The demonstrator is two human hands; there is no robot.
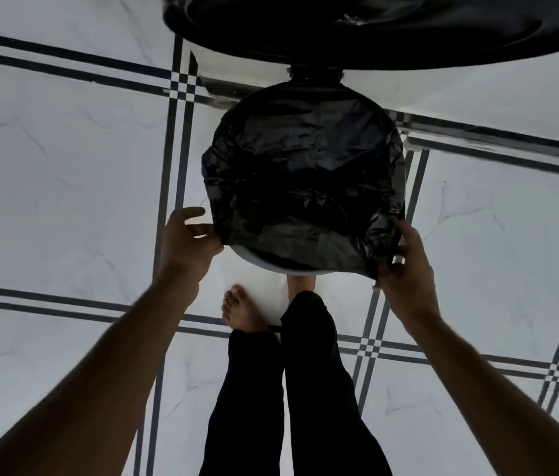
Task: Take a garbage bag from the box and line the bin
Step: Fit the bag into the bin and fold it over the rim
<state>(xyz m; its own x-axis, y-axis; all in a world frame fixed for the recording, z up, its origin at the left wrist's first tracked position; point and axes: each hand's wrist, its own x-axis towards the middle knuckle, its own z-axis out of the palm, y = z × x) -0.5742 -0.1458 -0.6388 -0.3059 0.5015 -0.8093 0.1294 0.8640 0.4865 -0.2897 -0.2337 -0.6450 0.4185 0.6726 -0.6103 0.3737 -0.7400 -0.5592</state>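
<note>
A black garbage bag [302,173] is spread over the round mouth of a pedal bin, folded over the edge at the back and sides. The bin's pale rim [271,263] shows bare at the near side. Its black lid [374,25] stands raised at the top of the view. My left hand [187,240] pinches the bag's near-left edge at the rim. My right hand [403,257] grips the bag's near-right corner, pulled down beside the bin. The box is not in view.
White marble-look floor tiles with dark double stripes [175,159] lie all around. My bare left foot [242,309] stands just in front of the bin. The right foot [300,285] reaches under the bin's near edge. Dark trouser legs fill the lower middle.
</note>
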